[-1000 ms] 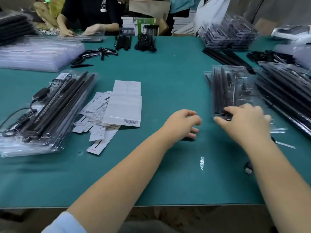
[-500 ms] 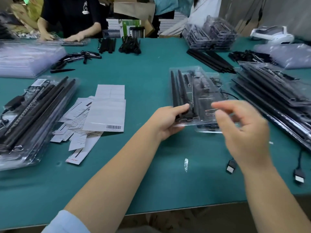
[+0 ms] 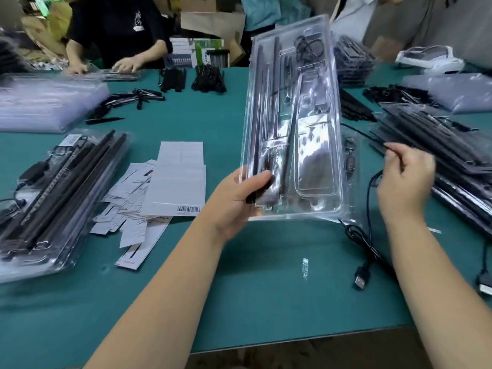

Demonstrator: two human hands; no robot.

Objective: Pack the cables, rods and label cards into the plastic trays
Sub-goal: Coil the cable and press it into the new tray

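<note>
My left hand (image 3: 237, 198) grips the near left corner of a clear plastic tray (image 3: 314, 145) and holds it tilted up above the green table (image 3: 213, 288). Black rods (image 3: 262, 107) lie in the tray's left channels and a coiled cable sits near its far end. My right hand (image 3: 407, 177) is to the tray's right, fingers curled, pinching a thin black cable (image 3: 370, 134). A black USB cable (image 3: 364, 251) trails on the table below that hand. White label cards (image 3: 175, 182) lie spread at the left.
Filled trays are stacked at the near left (image 3: 53, 198) and along the right edge (image 3: 447, 155). Empty clear trays (image 3: 48, 102) are piled at the far left. Loose black parts (image 3: 207, 78) sit at the back, where another person's hands (image 3: 127, 63) work.
My left hand has lifted the tray off the table and tipped it upright. My right hand has let go of the tray, moved right and taken hold of a thin cable.
</note>
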